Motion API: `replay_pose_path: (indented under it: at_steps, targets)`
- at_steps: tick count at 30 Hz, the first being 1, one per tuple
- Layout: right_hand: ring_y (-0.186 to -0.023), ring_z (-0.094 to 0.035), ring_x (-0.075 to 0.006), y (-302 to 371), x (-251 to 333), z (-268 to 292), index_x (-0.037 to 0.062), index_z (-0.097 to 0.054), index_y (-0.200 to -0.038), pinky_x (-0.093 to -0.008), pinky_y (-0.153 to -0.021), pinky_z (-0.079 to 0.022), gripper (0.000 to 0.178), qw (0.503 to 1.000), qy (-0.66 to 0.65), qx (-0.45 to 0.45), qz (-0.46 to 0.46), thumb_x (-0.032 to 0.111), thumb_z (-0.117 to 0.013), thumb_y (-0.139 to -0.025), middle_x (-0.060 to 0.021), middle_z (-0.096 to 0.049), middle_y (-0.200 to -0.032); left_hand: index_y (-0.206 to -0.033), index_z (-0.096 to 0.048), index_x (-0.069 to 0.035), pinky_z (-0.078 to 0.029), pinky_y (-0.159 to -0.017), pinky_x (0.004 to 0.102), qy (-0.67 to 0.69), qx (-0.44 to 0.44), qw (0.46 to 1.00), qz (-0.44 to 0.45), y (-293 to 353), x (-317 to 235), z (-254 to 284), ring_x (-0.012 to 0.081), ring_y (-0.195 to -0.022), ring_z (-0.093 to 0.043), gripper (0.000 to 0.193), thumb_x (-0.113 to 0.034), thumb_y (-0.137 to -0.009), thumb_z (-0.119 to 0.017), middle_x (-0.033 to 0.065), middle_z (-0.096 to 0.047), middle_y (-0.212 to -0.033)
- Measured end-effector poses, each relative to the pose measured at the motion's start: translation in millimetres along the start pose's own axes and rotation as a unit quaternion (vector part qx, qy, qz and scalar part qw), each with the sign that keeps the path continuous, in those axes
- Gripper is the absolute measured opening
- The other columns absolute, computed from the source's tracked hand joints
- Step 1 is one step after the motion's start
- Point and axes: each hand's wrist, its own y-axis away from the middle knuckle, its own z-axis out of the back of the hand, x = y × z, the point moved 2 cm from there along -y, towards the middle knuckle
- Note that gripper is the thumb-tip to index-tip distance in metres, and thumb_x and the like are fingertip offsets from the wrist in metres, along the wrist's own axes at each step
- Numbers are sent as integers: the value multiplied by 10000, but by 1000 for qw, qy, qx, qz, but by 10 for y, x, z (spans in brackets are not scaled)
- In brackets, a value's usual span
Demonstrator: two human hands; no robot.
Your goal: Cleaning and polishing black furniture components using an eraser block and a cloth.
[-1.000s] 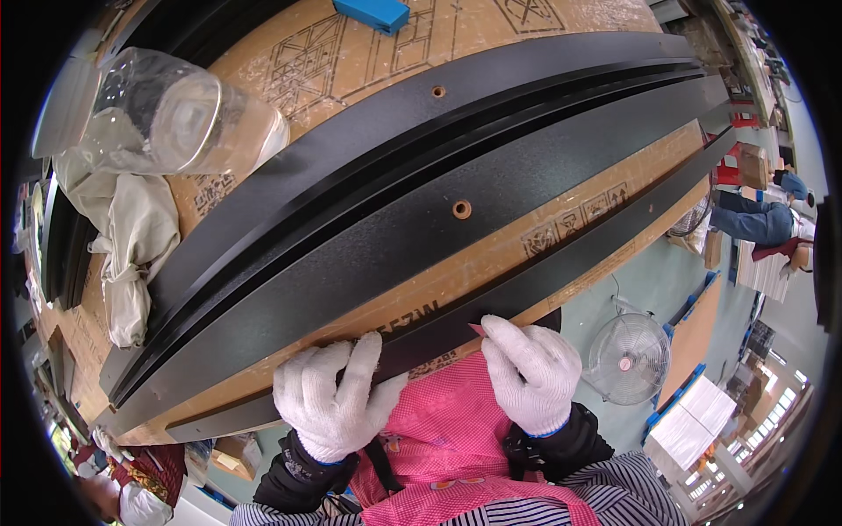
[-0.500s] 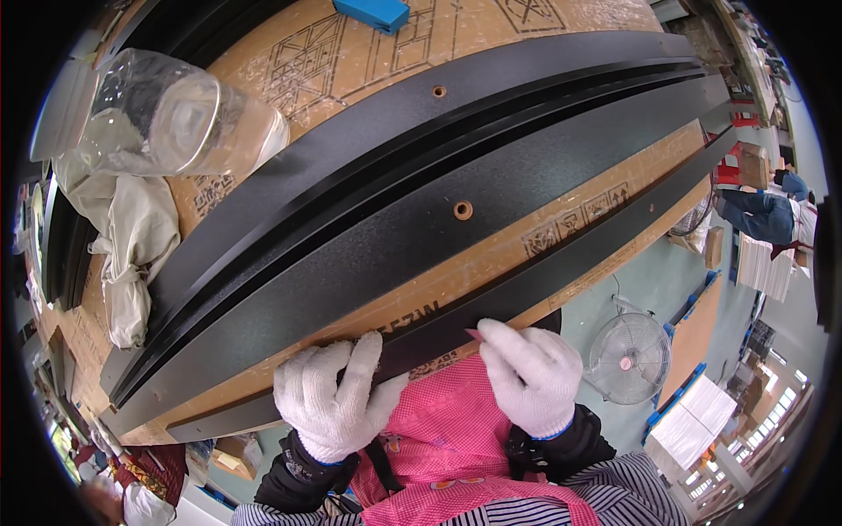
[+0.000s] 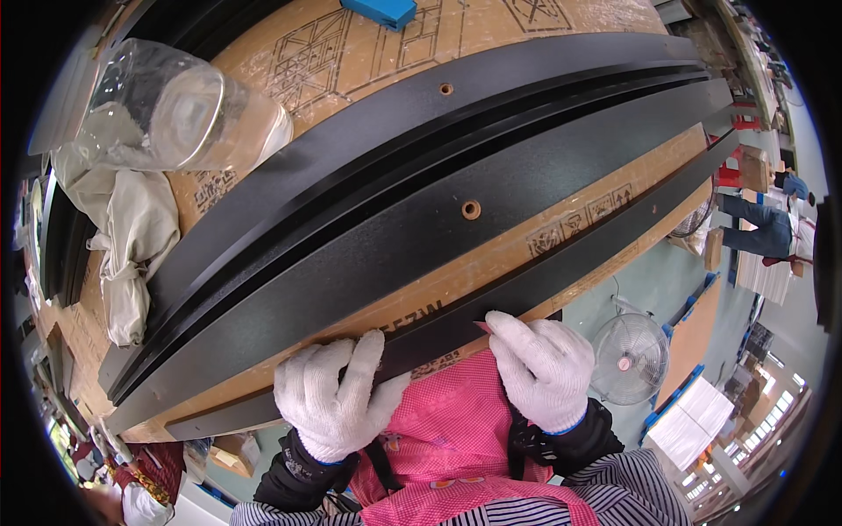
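A long, narrow black strip (image 3: 579, 256) lies slantwise along the near edge of a cardboard-covered table. My left hand (image 3: 338, 399), in a white knit glove, is closed over this strip, fingers on top and thumb on the near side. My right hand (image 3: 544, 373), gloved too, pinches a small dark red piece (image 3: 482, 326) at the strip's near edge; most of it is hidden by the fingers, so its kind is unclear. Beyond lie a wide black board (image 3: 377, 250) with one round hole and a further black board (image 3: 386, 114), also holed, with grooved edges between them.
Printed cardboard (image 3: 307, 66) covers the table. At the far left a clear plastic jar (image 3: 189, 114) lies near a pale cloth (image 3: 136, 245). A blue block (image 3: 386, 12) sits at the back. Right of the table stand a floor fan (image 3: 630, 359) and another person (image 3: 772, 230).
My right hand has slid slightly right along the strip, the red piece still pinched in it. My left hand stays where it was.
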Motion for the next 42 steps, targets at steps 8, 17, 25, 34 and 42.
replay_pose_path:
  at_steps: [8, 17, 25, 34, 42]
  targets:
    - [-578, -586, -190, -45, -13, 38, 142, -776, -1202, -331, -566, -490, 429, 1000, 11, 10, 16, 47, -831, -788, -7, -563, -680, -1147, -760, -123, -491, -770, 420, 15, -21, 1000, 0, -31, -19, -5, 259, -863, -599, 578, -269, -603, -889, 43, -610, -996]
    - [-583, -594, -189, -68, -31, 45, 144, -783, -1178, -327, -570, -494, 409, 1000, 2, 12, 16, 47, -831, -784, -7, -562, -680, -1147, -761, -120, -496, -762, 423, 20, -15, 1000, 0, -35, -16, -7, 259, -851, -608, 579, -276, -605, -890, 43, -613, -982]
    - [-571, -584, -190, -80, -36, 36, 144, -785, -1170, -332, -561, -483, 384, 1000, -1, 8, 10, 66, -827, -797, -10, -560, -667, -1143, -759, -122, -490, -766, 420, 13, -16, 1000, -1, -48, -18, -7, 257, -855, -599, 573, -278, -607, -890, 41, -608, -994]
    - [-567, -584, -193, -65, -19, 59, 148, -787, -1168, -339, -556, -481, 372, 1000, 0, 22, 2, 73, -826, -806, -13, -567, -661, -1141, -759, -120, -494, -761, 420, 11, -19, 1000, 2, -32, -15, -17, 260, -854, -600, 564, -272, -613, -887, 44, -612, -983]
    - [-563, -581, -199, -67, -7, -19, 152, -789, -1165, -345, -561, -488, 373, 1000, -22, -8, -15, 79, -826, -801, -17, -583, -688, -1141, -756, -128, -497, -770, 423, 13, -22, 1000, 7, -24, -19, 5, 261, -862, -598, 557, -277, -622, -891, 38, -609, -989]
